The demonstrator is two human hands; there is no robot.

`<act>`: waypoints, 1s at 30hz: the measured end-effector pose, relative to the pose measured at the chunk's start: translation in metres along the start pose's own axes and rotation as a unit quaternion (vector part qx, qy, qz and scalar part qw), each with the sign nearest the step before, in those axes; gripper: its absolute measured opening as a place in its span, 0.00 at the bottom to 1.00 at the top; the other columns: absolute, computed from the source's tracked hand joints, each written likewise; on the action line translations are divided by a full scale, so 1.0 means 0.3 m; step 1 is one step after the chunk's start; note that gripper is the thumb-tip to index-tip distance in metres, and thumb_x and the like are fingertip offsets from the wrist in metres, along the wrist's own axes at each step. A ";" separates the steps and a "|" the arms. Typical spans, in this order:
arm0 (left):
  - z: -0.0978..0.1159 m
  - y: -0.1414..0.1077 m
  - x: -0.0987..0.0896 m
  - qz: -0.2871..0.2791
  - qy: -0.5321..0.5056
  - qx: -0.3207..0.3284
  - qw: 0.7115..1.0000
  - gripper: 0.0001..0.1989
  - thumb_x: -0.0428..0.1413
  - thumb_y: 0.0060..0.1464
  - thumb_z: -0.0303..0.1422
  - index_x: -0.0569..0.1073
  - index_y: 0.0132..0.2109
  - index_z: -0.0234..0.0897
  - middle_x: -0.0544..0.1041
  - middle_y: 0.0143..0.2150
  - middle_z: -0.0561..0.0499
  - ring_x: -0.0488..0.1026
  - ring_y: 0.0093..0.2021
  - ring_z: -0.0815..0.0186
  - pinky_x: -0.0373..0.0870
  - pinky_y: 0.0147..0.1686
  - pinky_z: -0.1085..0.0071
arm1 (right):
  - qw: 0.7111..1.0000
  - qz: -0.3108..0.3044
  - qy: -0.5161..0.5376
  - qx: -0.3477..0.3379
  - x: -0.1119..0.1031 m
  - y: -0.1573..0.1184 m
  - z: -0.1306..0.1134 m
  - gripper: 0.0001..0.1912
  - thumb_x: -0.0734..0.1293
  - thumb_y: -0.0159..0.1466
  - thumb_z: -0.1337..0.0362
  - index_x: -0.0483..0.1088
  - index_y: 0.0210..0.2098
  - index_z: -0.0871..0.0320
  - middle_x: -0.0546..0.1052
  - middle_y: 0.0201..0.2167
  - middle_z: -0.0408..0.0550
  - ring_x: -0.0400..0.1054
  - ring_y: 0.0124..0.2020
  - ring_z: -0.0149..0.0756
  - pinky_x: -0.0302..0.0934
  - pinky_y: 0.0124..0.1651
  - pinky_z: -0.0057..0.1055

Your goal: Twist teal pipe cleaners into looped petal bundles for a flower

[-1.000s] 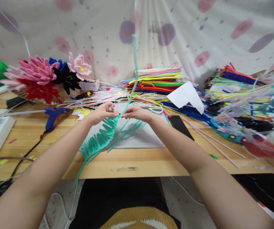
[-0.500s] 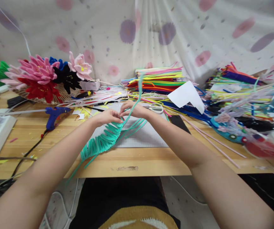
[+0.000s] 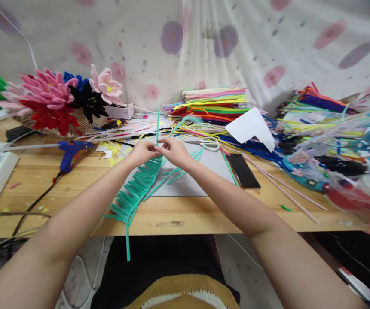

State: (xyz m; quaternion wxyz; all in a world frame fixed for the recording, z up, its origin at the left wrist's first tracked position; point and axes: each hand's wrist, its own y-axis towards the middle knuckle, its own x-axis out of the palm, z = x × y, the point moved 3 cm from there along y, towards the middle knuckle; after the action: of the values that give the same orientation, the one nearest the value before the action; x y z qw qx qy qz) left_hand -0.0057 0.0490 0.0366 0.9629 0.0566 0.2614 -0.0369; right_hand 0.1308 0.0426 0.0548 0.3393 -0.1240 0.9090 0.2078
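Note:
A row of looped teal pipe cleaners (image 3: 139, 185) hangs slantwise from my hands down toward the table's front edge, with one loose stem dangling past it. My left hand (image 3: 144, 152) pinches the upper end of this row. Fingertip to fingertip with it, my right hand (image 3: 173, 152) is closed on the teal stem at the same spot. One straight stem end points up above the fingers, and another curves off behind the right hand. Loose teal pipe cleaners (image 3: 178, 172) lie on the grey mat (image 3: 191, 187) below.
White-handled scissors (image 3: 211, 144) and a dark phone (image 3: 243, 171) lie right of my hands. A blue glue gun (image 3: 70, 154) rests at left, before fuzzy flowers (image 3: 47, 92). Bundled coloured pipe cleaners (image 3: 215, 103) and a white paper piece (image 3: 252, 128) are behind.
Both hands have shifted slightly left and the teal row now hangs steeper, its loose lower stem pointing straight down. The long upper stem has swung. The phone shows more fully.

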 end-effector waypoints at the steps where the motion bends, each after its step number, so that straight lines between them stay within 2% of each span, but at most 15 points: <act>1: -0.009 -0.001 0.003 0.012 0.018 -0.004 1.000 0.10 0.60 0.32 0.36 0.71 0.19 0.32 0.66 0.15 0.56 0.63 0.20 0.71 0.56 0.22 0.74 | 1.000 -0.002 0.007 0.002 0.016 0.013 -0.004 0.12 0.64 0.56 0.61 0.71 0.38 0.60 0.72 0.27 0.43 0.63 0.28 0.28 0.55 0.33 0.26; 3: -0.028 -0.003 0.007 0.029 0.033 -0.015 0.999 0.10 0.59 0.32 0.36 0.71 0.20 0.31 0.65 0.14 0.56 0.62 0.20 0.71 0.56 0.22 0.74 | 1.000 0.005 0.020 -0.013 0.031 0.036 -0.012 0.06 0.63 0.55 0.66 0.71 0.31 0.60 0.71 0.27 0.43 0.63 0.30 0.28 0.55 0.35 0.26; 6: -0.049 -0.008 0.022 0.004 -0.012 -0.018 1.000 0.11 0.60 0.31 0.36 0.73 0.22 0.31 0.69 0.17 0.55 0.66 0.22 0.69 0.60 0.26 0.72 | 0.999 0.011 0.036 -0.034 0.031 0.052 -0.019 0.04 0.62 0.54 0.69 0.69 0.27 0.61 0.71 0.28 0.43 0.63 0.32 0.28 0.57 0.37 0.26; 11: -0.055 -0.010 0.045 -0.046 -0.061 -0.028 0.997 0.12 0.62 0.27 0.32 0.74 0.26 0.31 0.73 0.20 0.54 0.69 0.24 0.67 0.63 0.29 0.71 | 0.999 -0.038 0.020 0.002 0.030 0.045 -0.008 0.05 0.63 0.54 0.67 0.66 0.32 0.60 0.72 0.29 0.43 0.64 0.30 0.28 0.57 0.35 0.25; 15: -0.051 -0.008 0.039 -0.002 -0.009 -0.036 0.999 0.13 0.62 0.28 0.33 0.74 0.27 0.33 0.73 0.19 0.54 0.69 0.23 0.67 0.62 0.26 0.72 | 0.994 -0.006 -0.105 0.017 0.015 0.034 0.003 0.09 0.62 0.56 0.64 0.65 0.37 0.59 0.73 0.29 0.46 0.66 0.31 0.33 0.56 0.35 0.29; 18: -0.047 -0.009 0.037 0.027 0.023 -0.042 0.998 0.16 0.62 0.28 0.32 0.72 0.32 0.35 0.74 0.21 0.54 0.71 0.24 0.66 0.62 0.26 0.72 | 0.985 -0.048 -0.165 0.032 0.021 0.037 0.018 0.11 0.59 0.57 0.67 0.64 0.40 0.59 0.74 0.31 0.50 0.68 0.34 0.38 0.57 0.37 0.33; 20: -0.042 -0.011 0.039 0.037 0.013 -0.050 0.998 0.23 0.62 0.28 0.30 0.69 0.38 0.36 0.75 0.23 0.54 0.71 0.25 0.66 0.63 0.26 0.73 | 0.985 -0.080 -0.147 0.047 0.029 0.043 0.031 0.12 0.61 0.56 0.67 0.64 0.40 0.59 0.75 0.33 0.51 0.68 0.35 0.39 0.58 0.37 0.33; 23: -0.035 -0.016 0.042 0.044 -0.029 -0.087 0.995 0.30 0.63 0.26 0.28 0.65 0.43 0.36 0.74 0.22 0.57 0.70 0.24 0.67 0.63 0.26 0.73 | 0.994 -0.073 -0.061 0.050 0.034 0.053 0.044 0.14 0.64 0.52 0.70 0.65 0.40 0.58 0.76 0.31 0.46 0.69 0.34 0.35 0.59 0.36 0.30; 25: -0.029 -0.021 0.042 0.041 -0.042 -0.121 0.991 0.28 0.63 0.24 0.28 0.66 0.39 0.35 0.72 0.20 0.58 0.69 0.23 0.68 0.61 0.25 0.74 | 0.997 -0.064 -0.012 0.051 0.037 0.058 0.050 0.15 0.65 0.50 0.71 0.66 0.38 0.58 0.75 0.29 0.44 0.69 0.32 0.33 0.60 0.35 0.29; 27: -0.021 -0.025 0.041 0.030 -0.040 -0.143 0.988 0.21 0.63 0.24 0.30 0.69 0.33 0.34 0.69 0.17 0.59 0.65 0.21 0.69 0.59 0.24 0.74 | 0.996 -0.068 0.021 0.055 0.044 0.063 0.059 0.14 0.66 0.49 0.72 0.66 0.36 0.59 0.75 0.28 0.43 0.69 0.30 0.32 0.61 0.34 0.28; 30: -0.009 -0.028 0.045 0.001 -0.058 -0.142 0.988 0.12 0.62 0.25 0.32 0.71 0.23 0.33 0.66 0.15 0.58 0.62 0.19 0.72 0.57 0.24 0.74 | 0.994 -0.072 0.058 0.063 0.058 0.069 0.074 0.14 0.66 0.49 0.72 0.67 0.36 0.60 0.75 0.27 0.42 0.69 0.29 0.31 0.62 0.34 0.28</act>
State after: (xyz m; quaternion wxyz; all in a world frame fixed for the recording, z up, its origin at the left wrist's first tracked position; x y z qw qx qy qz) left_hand 0.0037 0.0405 0.0266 0.9747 -0.0831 0.2074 -0.0018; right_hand 0.1229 0.0697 0.0341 0.3071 -0.1791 0.9273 0.1173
